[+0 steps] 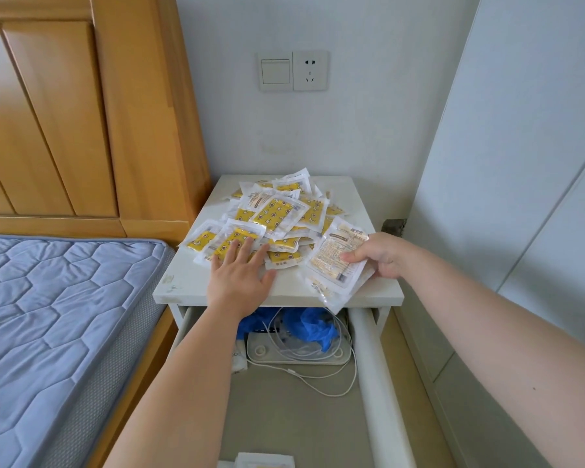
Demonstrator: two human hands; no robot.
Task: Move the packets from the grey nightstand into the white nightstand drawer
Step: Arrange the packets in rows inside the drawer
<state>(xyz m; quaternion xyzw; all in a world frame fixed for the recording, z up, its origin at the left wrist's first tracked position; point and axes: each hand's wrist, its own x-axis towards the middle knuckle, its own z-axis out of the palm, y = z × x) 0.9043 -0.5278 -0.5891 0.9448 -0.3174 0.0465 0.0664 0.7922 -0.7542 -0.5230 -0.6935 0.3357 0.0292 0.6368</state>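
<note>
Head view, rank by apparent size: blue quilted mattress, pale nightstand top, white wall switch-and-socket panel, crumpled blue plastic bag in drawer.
1. Blue quilted mattress
2. Pale nightstand top
3. White wall switch-and-socket panel and crumpled blue plastic bag: look alike, bag partly hidden, unranked.

Blue quilted mattress (65, 315) against a honey-coloured wooden headboard (65, 113), white switch-and-socket plate (293, 70) on the pale wall (352, 136), crumpled blue plastic (313, 327) beside a thin white cable (293, 370).
</note>
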